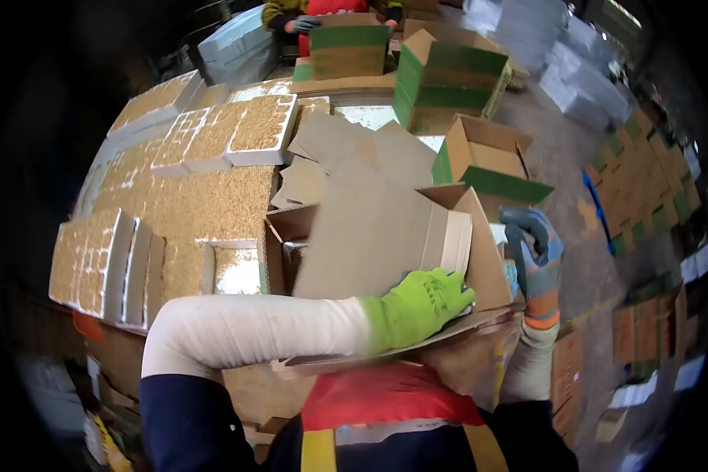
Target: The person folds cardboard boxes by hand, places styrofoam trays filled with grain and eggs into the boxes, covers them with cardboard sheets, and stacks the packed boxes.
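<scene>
An open cardboard box (492, 263) stands in front of me with its flaps raised. A plain grey-brown cardboard sheet (370, 228), partly blurred, lies across its opening and hides most of the inside. My left hand (425, 307), in a bright green glove, reaches across from the left and grips the near right part of the sheet inside the box. Its fingertips are partly hidden. Beyond the box's right wall, my right hand (536, 256), in a grey and orange glove, has curved fingers apart from the thumb, with nothing visible between them.
White trays (259, 130) with a golden-brown filling cover the table's left side. Loose cardboard pieces (354, 149) lie behind the box. Green-and-brown boxes (448, 79) stand farther back, where a gloved co-worker (300, 25) handles another. A strapped cardboard stack (645, 189) is at right.
</scene>
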